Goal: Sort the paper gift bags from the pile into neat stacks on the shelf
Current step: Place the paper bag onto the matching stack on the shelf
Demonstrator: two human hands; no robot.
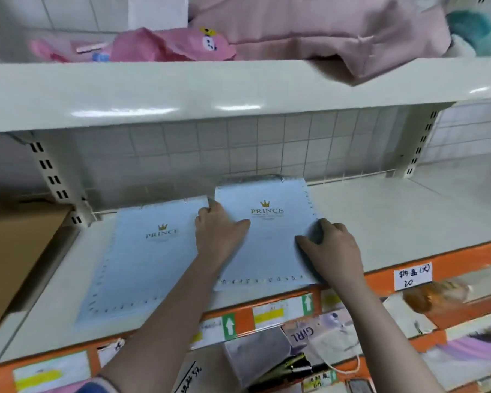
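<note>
Two flat light-blue paper gift bags printed "PRINCE" with a gold crown lie side by side on the middle shelf (394, 217). The left bag (142, 259) lies untouched, slightly askew. The right bag (270, 245) tops what looks like a thin stack, with a darker edge showing behind it. My left hand (219, 231) grips that bag's left edge, thumb lying on top. At the bag's right edge my right hand (332, 251) holds on, thumb on the face and fingers curled over the side.
A brown cardboard box (17, 251) fills the shelf's left end. The upper shelf (182, 92) carries pink bags (167, 46) and a pink cloth (338, 32). Below the orange label rail (380, 279) lie a "GIRL" bag (309, 333) and other bags.
</note>
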